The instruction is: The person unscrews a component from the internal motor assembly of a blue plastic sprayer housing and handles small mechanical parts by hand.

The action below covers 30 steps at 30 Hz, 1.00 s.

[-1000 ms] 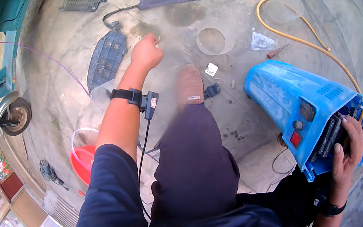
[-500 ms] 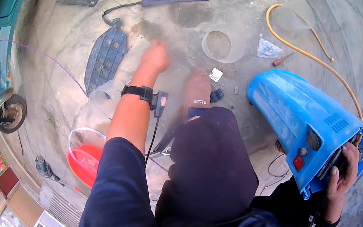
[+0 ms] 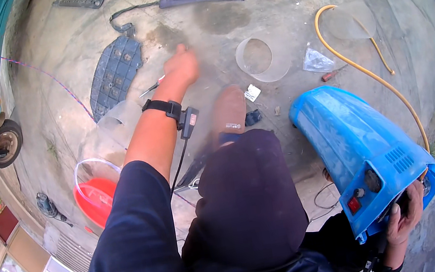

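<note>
My left hand point(image 3: 182, 66) is closed in a fist above the concrete floor, its fingers curled away from view. Beside that wrist shows a slim metal tool point(image 3: 152, 87) with a bit of red; whether the hand holds it cannot be made out. At the lower right, a blue knapsack sprayer tank point(image 3: 356, 134) lies tilted on its side against my right arm. My right hand point(image 3: 408, 215) grips the edge of its open base, fingers over a dark part inside. A red switch point(image 3: 354, 204) and a dark round knob point(image 3: 372, 181) sit on the tank's panel.
A yellow hose point(image 3: 370, 73) curves from the tank. Around my shoe point(image 3: 232, 112) lie a translucent ring point(image 3: 264, 59), a plastic bag point(image 3: 318, 61), a screwdriver point(image 3: 334, 73) and a dark back pad point(image 3: 117, 75). A red basin point(image 3: 96, 201) and a scooter wheel point(image 3: 5, 143) are leftward.
The view has shifted slightly, moving the floor items leftward. More of the metal tool shows beside my left wrist. My right hand stays on the tank's base.
</note>
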Tool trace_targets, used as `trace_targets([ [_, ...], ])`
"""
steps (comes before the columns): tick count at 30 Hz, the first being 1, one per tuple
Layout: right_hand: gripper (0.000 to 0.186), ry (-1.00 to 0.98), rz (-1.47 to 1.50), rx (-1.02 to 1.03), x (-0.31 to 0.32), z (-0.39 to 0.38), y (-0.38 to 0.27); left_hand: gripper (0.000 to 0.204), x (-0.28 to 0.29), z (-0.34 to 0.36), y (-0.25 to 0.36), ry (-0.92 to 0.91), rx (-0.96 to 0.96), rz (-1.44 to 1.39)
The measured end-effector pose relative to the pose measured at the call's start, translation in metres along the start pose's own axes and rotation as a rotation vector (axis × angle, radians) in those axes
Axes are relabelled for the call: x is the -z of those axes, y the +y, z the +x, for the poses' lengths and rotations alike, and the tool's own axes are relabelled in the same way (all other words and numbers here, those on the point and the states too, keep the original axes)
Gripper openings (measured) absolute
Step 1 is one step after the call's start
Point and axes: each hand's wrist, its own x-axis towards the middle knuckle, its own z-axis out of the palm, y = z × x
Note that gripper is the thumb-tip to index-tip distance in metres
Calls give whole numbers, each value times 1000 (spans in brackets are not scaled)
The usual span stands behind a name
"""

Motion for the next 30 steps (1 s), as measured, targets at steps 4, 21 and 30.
trace_targets([
  [4, 55, -6, -40, 18, 1, 1, -1, 39, -7, 0, -3, 18, -57, 43],
  [21, 51, 75, 86, 44, -8, 7, -1, 19, -2, -83, 11, 303, -128, -206],
  [30, 42, 245, 157, 184, -20, 21, -14, 17, 154, -210, 66, 748, -586, -524],
])
